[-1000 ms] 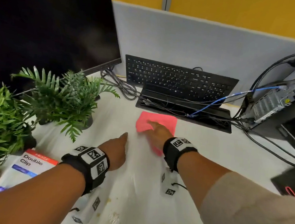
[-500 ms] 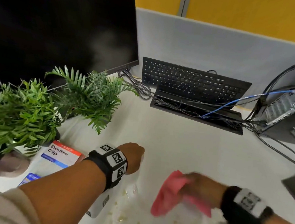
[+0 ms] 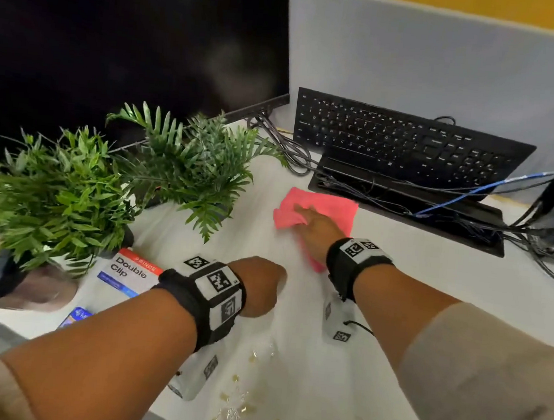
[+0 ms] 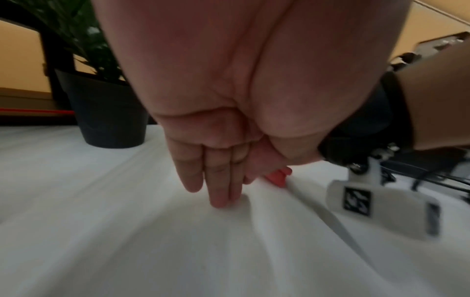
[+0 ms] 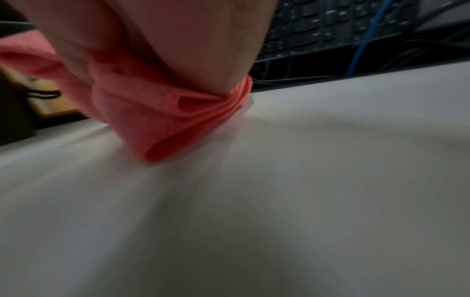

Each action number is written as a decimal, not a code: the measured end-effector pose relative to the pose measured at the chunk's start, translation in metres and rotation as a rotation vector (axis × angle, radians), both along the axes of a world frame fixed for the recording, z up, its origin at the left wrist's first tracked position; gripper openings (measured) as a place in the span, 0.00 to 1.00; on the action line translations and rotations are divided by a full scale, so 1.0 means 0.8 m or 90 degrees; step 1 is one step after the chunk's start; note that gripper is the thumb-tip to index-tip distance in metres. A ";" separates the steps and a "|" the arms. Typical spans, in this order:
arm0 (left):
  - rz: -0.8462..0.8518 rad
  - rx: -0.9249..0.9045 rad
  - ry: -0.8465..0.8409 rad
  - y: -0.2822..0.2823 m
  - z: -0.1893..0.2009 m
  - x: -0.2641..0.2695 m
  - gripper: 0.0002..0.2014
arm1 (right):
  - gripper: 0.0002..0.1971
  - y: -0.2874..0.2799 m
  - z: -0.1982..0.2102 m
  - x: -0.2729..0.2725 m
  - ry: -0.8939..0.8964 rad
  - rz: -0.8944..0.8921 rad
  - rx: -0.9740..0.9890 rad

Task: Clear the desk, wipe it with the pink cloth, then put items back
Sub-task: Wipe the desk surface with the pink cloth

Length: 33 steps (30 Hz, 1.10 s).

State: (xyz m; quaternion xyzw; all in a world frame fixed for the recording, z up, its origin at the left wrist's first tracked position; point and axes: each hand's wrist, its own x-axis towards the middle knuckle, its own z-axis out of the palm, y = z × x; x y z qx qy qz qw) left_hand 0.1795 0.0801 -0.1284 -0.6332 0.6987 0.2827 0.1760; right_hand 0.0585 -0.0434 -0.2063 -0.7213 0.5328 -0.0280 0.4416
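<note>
The pink cloth (image 3: pixel 331 204) lies on the white desk (image 3: pixel 414 275) just in front of the keyboard stand. My right hand (image 3: pixel 316 228) presses flat on it with the fingers stretched out. In the right wrist view the cloth (image 5: pixel 157 112) is bunched in folds under the palm and touches the desk. My left hand (image 3: pixel 260 287) rests nearer to me, left of the cloth, holding nothing. Its straight fingertips (image 4: pixel 219 198) touch the desk in the left wrist view.
A black monitor (image 3: pixel 116 45) stands at the back left, with two potted plants (image 3: pixel 188 168) (image 3: pixel 52 197) in front of it. A Double Clip box (image 3: pixel 131 272) lies by the left wrist. The keyboard (image 3: pixel 402 143) leans over a cable tray (image 3: pixel 409 208). Crumbs (image 3: pixel 238 404) lie near the front edge.
My right hand drew the cloth back to the near edge, then pushed it forward again toward the keyboard. The left hand has stayed on the desk in about the same spot.
</note>
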 end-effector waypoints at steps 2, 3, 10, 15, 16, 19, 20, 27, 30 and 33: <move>0.044 -0.063 -0.065 -0.014 0.010 0.011 0.18 | 0.26 0.017 0.003 0.021 -0.011 0.100 0.009; 0.063 -0.088 -0.103 -0.022 0.016 0.015 0.17 | 0.27 0.031 0.008 0.024 -0.008 0.140 0.027; 0.059 -0.049 -0.148 -0.023 0.019 0.010 0.18 | 0.16 0.141 0.046 -0.035 -0.066 0.330 0.136; 0.027 0.019 -0.108 -0.023 0.004 0.019 0.22 | 0.10 0.146 0.102 -0.102 -0.218 0.181 0.347; 0.043 0.010 -0.092 -0.026 0.005 0.023 0.22 | 0.09 0.133 0.121 -0.113 -0.251 0.110 0.331; 0.081 0.000 -0.056 -0.032 0.006 0.031 0.21 | 0.09 0.067 0.133 -0.146 -0.253 -0.191 0.116; 0.087 0.003 -0.052 -0.034 0.005 0.033 0.22 | 0.09 0.047 0.132 -0.145 -0.252 -0.269 0.057; 0.063 -0.024 -0.081 -0.043 -0.001 0.041 0.21 | 0.21 0.040 0.041 -0.013 -0.083 -0.104 0.032; 0.040 -0.054 -0.103 -0.043 0.005 0.046 0.17 | 0.21 0.089 0.021 0.024 -0.077 0.044 0.021; -0.008 -0.031 -0.093 -0.036 0.008 0.046 0.16 | 0.08 0.138 0.032 0.029 -0.246 0.071 0.060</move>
